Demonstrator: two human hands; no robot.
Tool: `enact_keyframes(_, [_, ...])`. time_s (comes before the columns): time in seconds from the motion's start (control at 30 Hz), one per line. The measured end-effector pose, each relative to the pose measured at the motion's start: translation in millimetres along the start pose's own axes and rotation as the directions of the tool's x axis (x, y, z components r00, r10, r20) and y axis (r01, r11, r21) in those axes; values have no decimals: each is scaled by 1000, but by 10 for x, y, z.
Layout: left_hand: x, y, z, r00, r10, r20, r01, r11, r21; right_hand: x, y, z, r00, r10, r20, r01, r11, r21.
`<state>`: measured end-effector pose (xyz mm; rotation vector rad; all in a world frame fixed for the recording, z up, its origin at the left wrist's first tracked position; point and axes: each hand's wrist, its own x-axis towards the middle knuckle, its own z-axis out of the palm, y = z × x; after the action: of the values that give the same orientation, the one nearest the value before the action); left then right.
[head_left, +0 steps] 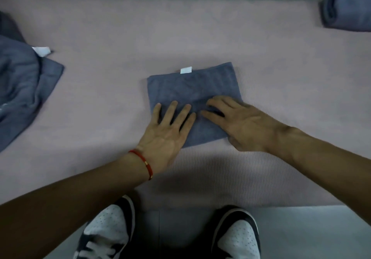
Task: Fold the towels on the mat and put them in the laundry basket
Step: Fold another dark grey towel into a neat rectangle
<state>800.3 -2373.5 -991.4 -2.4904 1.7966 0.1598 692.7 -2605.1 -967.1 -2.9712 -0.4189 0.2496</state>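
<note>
- Blue folded towel (pixel 192 100) on pink mat (pixel 200 38), under left hand (pixel 166 136) and right hand (pixel 243 126); fingers spread flat, pressing, gripping nothing
- Beyond fingertips, far right: another folded towel (pixel 345 12); far left: unfolded pile (pixel 22 90)
- Basket not identifiable; folding incomplete

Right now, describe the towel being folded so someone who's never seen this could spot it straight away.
Start at the pink mat covering the floor and look to its middle, just ahead of the shoes. There lies a flat blue towel with both hands pressing its near edge. Unlike the crumpled pile at left and the folded towel far right, it shows a white tag on its far edge.
</note>
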Motion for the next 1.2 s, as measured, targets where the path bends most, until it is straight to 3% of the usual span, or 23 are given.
enact_keyframes(0.07, [-62, -104, -30, 996, 17, -86, -19, 1000, -25, -27, 103, -113, 998, 17, -65, -12, 996, 86])
enact_keyframes(0.17, [-152, -352, -110, 987, -51, -152, -18, 907, -422, -96, 194, -224, 992, 123, -40, -106, 953, 283])
enact_keyframes(0.23, [-210, -524, -219, 996, -63, -65, 11, 796, -605, -142, 148, -289, 981, 194, -5, -178, 909, 376])
enact_keyframes(0.37, [-423, -673, -340, 997, -61, 50, 77, 660, -747, -267, -82, -360, 945, 271, 185, -327, 811, 485])
enact_keyframes(0.43, [-519, -651, -293, 988, -119, 99, 147, 519, -842, -319, -146, -331, 913, 306, 271, -408, 700, 586])
enact_keyframes(0.5, [-521, -609, -222, 938, -308, 158, 256, 309, -916, -316, -153, -294, 897, 385, 218, -420, 586, 693])
enact_keyframes(0.57, [-433, -547, -160, 806, -544, 236, 367, 146, -918, -283, -118, -270, 834, 537, 128, -435, 496, 752])
enact_keyframes(0.6, [-377, -519, -148, 730, -629, 267, 430, 119, -895, -250, -115, -270, 782, 619, 76, -452, 477, 754])
enact_keyframes(0.67, [-285, -475, -145, 642, -712, 285, 521, 132, -843, -154, -151, -259, 681, 733, -10, -514, 487, 706])
enact_keyframes(0.77, [-203, -492, -162, 642, -724, 253, 533, 185, -826, 11, -311, -221, 620, 773, -135, -653, 603, 459])
enact_keyframes(0.83, [-158, -544, -162, 651, -720, 242, 555, 234, -798, 120, -461, -197, 649, 711, -270, -684, 701, 203])
enact_keyframes(0.9, [-125, -581, -163, 664, -713, 223, 566, 284, -774, 259, -582, -192, 728, 621, -290, -626, 775, 86])
enact_keyframes(1.0, [-94, -602, -165, 661, -721, 209, 573, 304, -761, 450, -663, -33, 814, 564, -137, -570, 822, 0])
enact_keyframes(1.1, [-72, -621, -177, 625, -738, 254, 595, 239, -767, 460, -619, 187, 822, 568, -42, -569, 822, -29])
enact_keyframes(1.2, [-26, -654, -183, 627, -720, 297, 616, 224, -755, 434, -563, 261, 821, 569, -59, -570, 822, 0])
